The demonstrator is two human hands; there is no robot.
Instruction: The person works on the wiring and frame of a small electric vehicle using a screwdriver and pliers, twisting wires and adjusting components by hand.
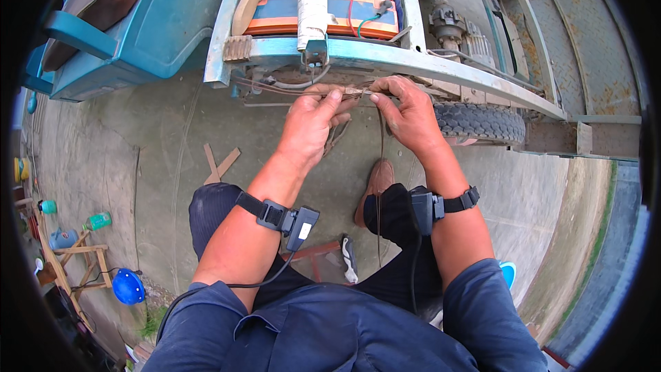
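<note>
Thin brown wires (pixel 380 165) meet between my two hands, just below the blue metal frame (pixel 344 50). My left hand (pixel 311 118) is closed, pinching the wires where a pale brownish joint (pixel 354 91) shows between thumb and fingers. Close beside it, my right hand (pixel 407 111) pinches a wire at the right end of that joint. From there a long strand hangs down past my shoe (pixel 381 180). More wires (pixel 265 87) run left from my left hand under the frame. Exactly how the strands are joined is too small to tell.
Orange and blue batteries (pixel 348 10) sit inside the frame, behind a white-wrapped tube (pixel 312 10). A tyre (pixel 480 122) is at right, a teal vehicle body (pixel 138 34) at left. On the floor are crossed wood strips (pixel 221 163); a blue helmet (pixel 129 286) is lower left.
</note>
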